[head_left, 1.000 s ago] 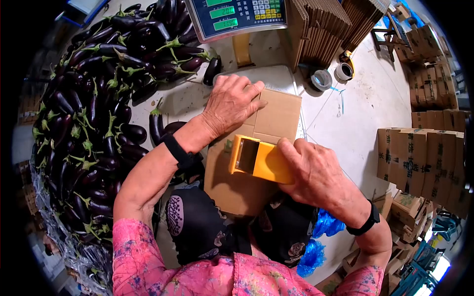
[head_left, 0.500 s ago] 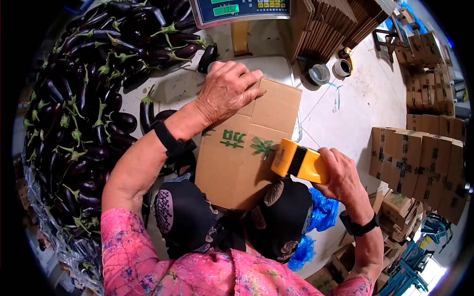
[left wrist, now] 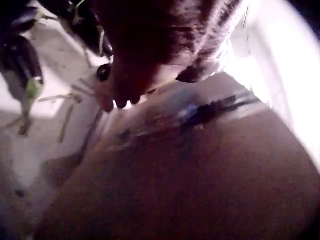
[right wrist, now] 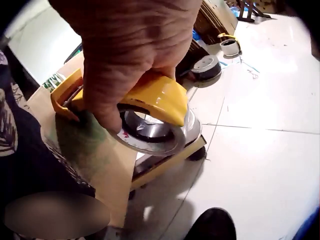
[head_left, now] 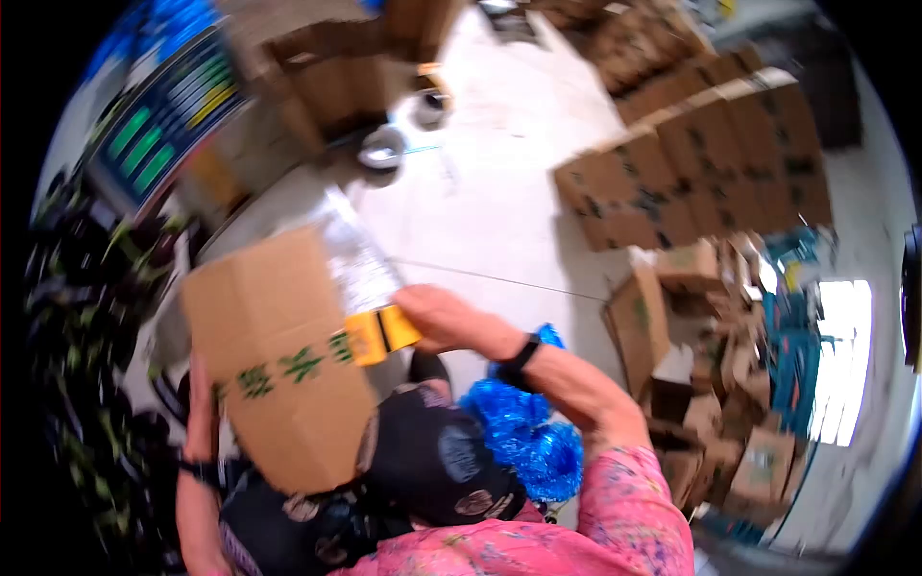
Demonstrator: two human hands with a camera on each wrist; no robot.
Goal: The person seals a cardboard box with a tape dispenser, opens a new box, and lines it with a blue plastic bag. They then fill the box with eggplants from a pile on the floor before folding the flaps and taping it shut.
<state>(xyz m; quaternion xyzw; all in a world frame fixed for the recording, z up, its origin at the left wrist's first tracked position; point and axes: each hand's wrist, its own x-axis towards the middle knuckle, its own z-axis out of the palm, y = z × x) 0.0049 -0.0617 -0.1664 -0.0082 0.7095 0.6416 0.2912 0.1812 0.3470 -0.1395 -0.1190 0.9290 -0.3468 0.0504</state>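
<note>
A taped-up cardboard box (head_left: 288, 326) with green printed characters stands tilted between the person's knees, over the metal scale platform. My left hand (head_left: 202, 394) grips the box along its left side; in the left wrist view the left hand (left wrist: 170, 45) has its fingertips bent at the box's edge. My right hand (head_left: 442, 322) grips a yellow tape dispenser (head_left: 382, 334) whose front end meets the box's right side. In the right wrist view, a roll of clear tape (right wrist: 150, 132) sits in the dispenser, under the fingers.
Many eggplants (head_left: 86, 384) are heaped on the left. The scale display (head_left: 158, 125) stands at upper left, beside flattened cardboard (head_left: 336, 77). Tape rolls (right wrist: 206, 67) lie on the floor (right wrist: 265, 150). Blue plastic (head_left: 523, 432) lies by the right knee; stacked boxes (head_left: 691, 173) stand at right.
The view has swung to the right. The box has turned so another printed side faces up. My left hand has moved from its top to its left side; the dispenser has come to its right edge.
</note>
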